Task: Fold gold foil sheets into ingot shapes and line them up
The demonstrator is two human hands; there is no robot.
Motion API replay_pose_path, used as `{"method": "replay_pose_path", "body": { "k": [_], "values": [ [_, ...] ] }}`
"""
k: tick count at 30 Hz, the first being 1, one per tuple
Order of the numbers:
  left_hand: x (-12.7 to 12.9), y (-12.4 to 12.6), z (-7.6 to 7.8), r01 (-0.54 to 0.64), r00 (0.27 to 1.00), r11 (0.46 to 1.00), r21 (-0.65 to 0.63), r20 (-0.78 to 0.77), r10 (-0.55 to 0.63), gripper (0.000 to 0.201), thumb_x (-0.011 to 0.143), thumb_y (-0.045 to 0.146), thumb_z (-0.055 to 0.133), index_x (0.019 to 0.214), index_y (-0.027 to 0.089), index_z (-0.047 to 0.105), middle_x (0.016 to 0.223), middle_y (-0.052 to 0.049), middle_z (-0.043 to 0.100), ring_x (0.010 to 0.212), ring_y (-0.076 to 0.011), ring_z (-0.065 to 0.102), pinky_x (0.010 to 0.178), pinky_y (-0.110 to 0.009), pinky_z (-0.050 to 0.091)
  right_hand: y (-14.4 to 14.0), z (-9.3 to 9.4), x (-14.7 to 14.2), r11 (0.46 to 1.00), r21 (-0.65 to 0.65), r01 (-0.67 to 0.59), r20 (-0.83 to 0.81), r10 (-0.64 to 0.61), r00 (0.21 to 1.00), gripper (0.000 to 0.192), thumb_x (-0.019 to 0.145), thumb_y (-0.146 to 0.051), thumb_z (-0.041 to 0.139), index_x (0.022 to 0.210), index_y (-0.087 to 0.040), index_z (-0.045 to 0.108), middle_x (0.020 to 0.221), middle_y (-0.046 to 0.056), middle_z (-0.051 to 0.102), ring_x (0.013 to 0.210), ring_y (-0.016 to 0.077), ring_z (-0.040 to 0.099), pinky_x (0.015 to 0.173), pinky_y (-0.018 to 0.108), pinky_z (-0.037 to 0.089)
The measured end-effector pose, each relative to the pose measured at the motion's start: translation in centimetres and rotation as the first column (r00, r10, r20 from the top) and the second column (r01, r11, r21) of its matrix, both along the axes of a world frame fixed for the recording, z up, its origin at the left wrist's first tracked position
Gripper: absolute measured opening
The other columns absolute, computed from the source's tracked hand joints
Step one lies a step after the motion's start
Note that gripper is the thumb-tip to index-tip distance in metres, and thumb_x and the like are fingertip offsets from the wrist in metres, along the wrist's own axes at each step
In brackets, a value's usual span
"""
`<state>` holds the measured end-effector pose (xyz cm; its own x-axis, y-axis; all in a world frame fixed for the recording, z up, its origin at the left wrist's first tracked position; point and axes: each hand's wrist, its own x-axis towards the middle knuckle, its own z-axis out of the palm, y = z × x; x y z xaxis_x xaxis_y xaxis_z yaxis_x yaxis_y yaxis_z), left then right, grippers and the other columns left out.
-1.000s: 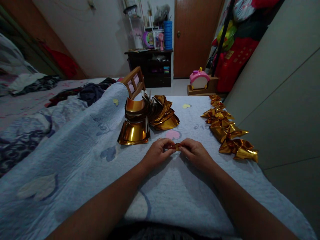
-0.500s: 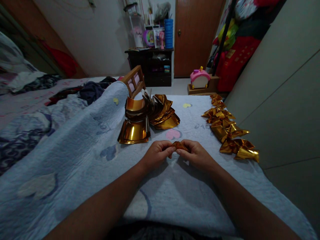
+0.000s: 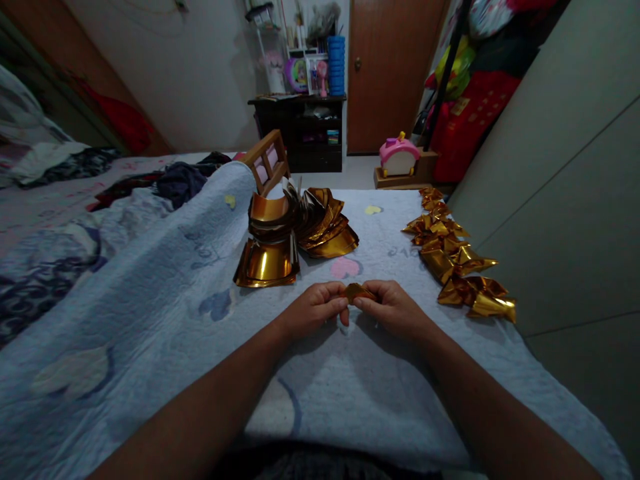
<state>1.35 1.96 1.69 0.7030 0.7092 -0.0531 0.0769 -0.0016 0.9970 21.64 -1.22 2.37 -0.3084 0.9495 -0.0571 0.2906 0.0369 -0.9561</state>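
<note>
Between my two hands is a small folded piece of gold foil paper (image 3: 358, 291), low over the bed's middle. My left hand (image 3: 320, 305) pinches its left end between thumb and fingers, and my right hand (image 3: 390, 303) pinches the right end. Part of the piece is hidden by my fingers. Beyond my left hand lie fanned stacks of flat gold foil sheets (image 3: 267, 262), curved and shiny. A row of folded gold foil pieces (image 3: 453, 259) runs along the bed's right side, the closest one to the right of my right hand.
A pale blue quilt (image 3: 380, 393) with heart patterns covers the bed. A wooden rail (image 3: 267, 160) stands behind the foil stacks. Clothes (image 3: 183, 183) are heaped at left. A pale cabinet (image 3: 565, 200) borders the right side. A pink toy (image 3: 400, 157) stands past the far edge.
The gold piece between my fingers has tilted slightly, showing more of its face. My left fingers have shifted a little beneath it. Both hands keep hold of it in nearly the same place.
</note>
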Motion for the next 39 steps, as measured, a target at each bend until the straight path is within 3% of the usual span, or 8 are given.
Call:
{"method": "replay_pose_path", "body": {
  "k": [11, 19, 26, 31, 39],
  "values": [
    [-0.1, 0.1, -0.3, -0.081, 0.996, 0.990, -0.118, 0.035, 0.086, 0.028, 0.088, 0.042, 0.067, 0.095, 0.014, 0.068, 0.069, -0.002, 0.066, 0.058, -0.0101, 0.045, 0.059, -0.024, 0.031, 0.7, -0.1, 1.9, 0.996, -0.086, 0.022, -0.077, -0.029, 0.997, 0.034, 0.081, -0.049, 0.067, 0.072, -0.017, 0.063, 0.059, -0.004, 0.047, 0.052, 0.0090, 0.038, 0.049, 0.024, 0.027],
    [-0.4, 0.3, -0.6, -0.072, 0.997, 0.992, -0.102, 0.022, 0.075, 0.027, 0.090, 0.040, 0.064, 0.098, 0.014, 0.068, 0.071, -0.002, 0.066, 0.059, -0.0103, 0.046, 0.059, -0.024, 0.031, 0.8, -0.2, 2.6, 0.981, -0.168, -0.092, -0.157, 0.066, 0.985, 0.033, 0.083, -0.049, 0.064, 0.078, -0.017, 0.066, 0.073, 0.003, 0.064, 0.061, 0.0121, 0.054, 0.060, 0.026, 0.042],
    [-0.2, 0.2, -0.7, -0.061, 0.997, 0.997, -0.040, -0.040, 0.059, 0.027, 0.091, 0.040, 0.062, 0.087, 0.014, 0.067, 0.073, -0.004, 0.066, 0.059, -0.0107, 0.046, 0.059, -0.025, 0.032, 0.6, -0.4, 1.7, 0.994, -0.098, -0.058, -0.113, 0.047, 0.993, 0.027, 0.076, -0.039, 0.069, 0.091, -0.018, 0.062, 0.078, 0.000, 0.059, 0.064, 0.0123, 0.052, 0.056, 0.024, 0.039],
    [0.4, -0.1, -0.5, -0.050, 0.997, 0.998, -0.037, -0.067, 0.047, 0.030, 0.089, 0.044, 0.064, 0.090, 0.014, 0.065, 0.074, -0.004, 0.068, 0.056, -0.0098, 0.046, 0.057, -0.024, 0.032, 0.5, -0.6, 0.1, 1.000, 0.005, -0.019, 0.027, 0.019, 0.999, 0.012, 0.078, -0.030, 0.061, 0.074, -0.018, 0.058, 0.063, -0.004, 0.047, 0.057, 0.0105, 0.041, 0.053, 0.025, 0.031],
    [0.0, 0.0, -0.1, -0.108, 0.984, 0.993, 0.039, -0.136, 0.112, 0.031, 0.085, 0.046, 0.067, 0.078, 0.015, 0.064, 0.069, -0.002, 0.067, 0.054, -0.0098, 0.048, 0.053, -0.023, 0.033, 0.4, -0.4, 0.2, 0.999, -0.022, 0.039, -0.040, -0.040, 0.998, 0.010, 0.074, -0.029, 0.058, 0.073, -0.019, 0.057, 0.061, -0.005, 0.045, 0.053, 0.0092, 0.038, 0.050, 0.024, 0.030]
  ]
}}
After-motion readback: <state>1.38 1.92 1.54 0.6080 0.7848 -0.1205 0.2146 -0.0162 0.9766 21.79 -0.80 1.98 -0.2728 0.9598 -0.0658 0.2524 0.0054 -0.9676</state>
